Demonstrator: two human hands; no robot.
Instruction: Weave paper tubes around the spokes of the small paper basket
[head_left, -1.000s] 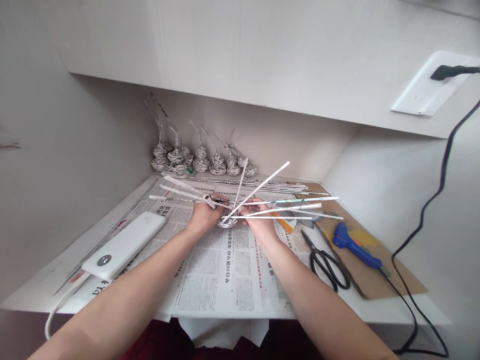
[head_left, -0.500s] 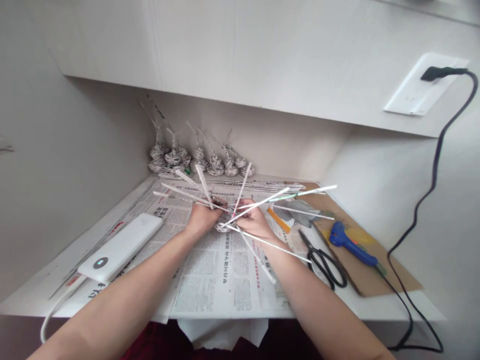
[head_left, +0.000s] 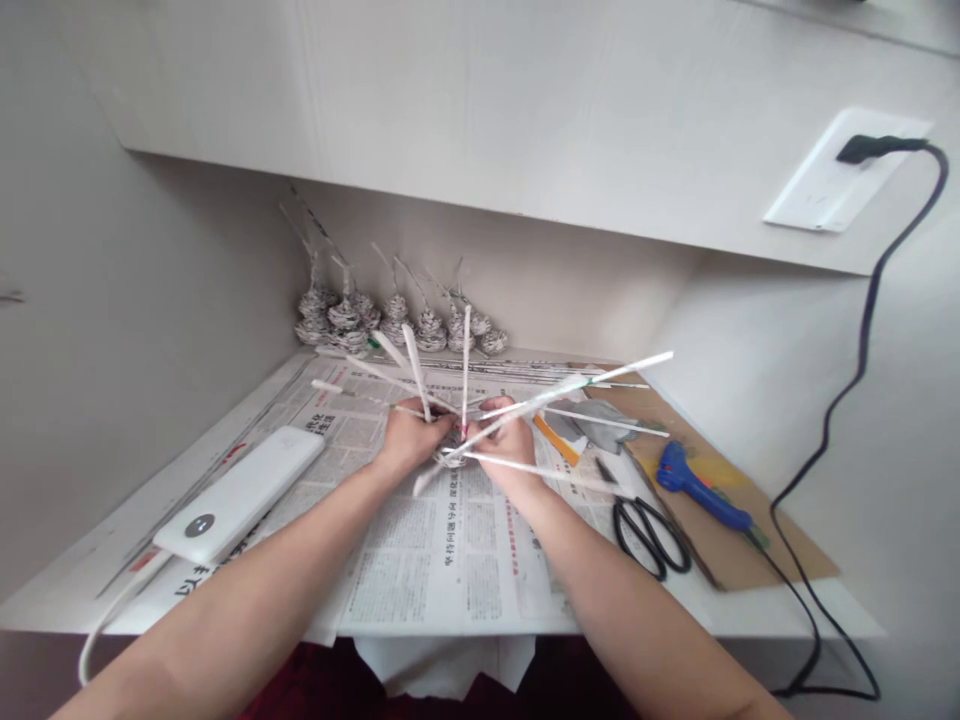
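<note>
Between my two hands, above the newspaper, is a small round weave of rolled paper (head_left: 452, 457), with long white paper sticks (head_left: 517, 466) spreading out from it on several sides. My left hand (head_left: 415, 438) is closed on the left side of the weave, thumb on top. On the right side my right hand (head_left: 504, 440) is closed with bent fingers among the sticks; which stick it pinches cannot be made out. One stick (head_left: 466, 365) stands upright between the hands. The weave's underside is hidden.
Newspaper (head_left: 405, 560) covers the table. A white power bank (head_left: 247, 490) with a cable lies left. Black scissors (head_left: 651, 535), a blue glue gun (head_left: 705, 487) on cardboard (head_left: 787, 560) and grey scraps (head_left: 600, 425) lie right. Woven paper gourds (head_left: 431, 328) stand behind loose paper sticks (head_left: 525, 372).
The stick that pointed down toward me over my right forearm now points to the lower left. The upright stick has swung left, and my right hand has shifted slightly.
</note>
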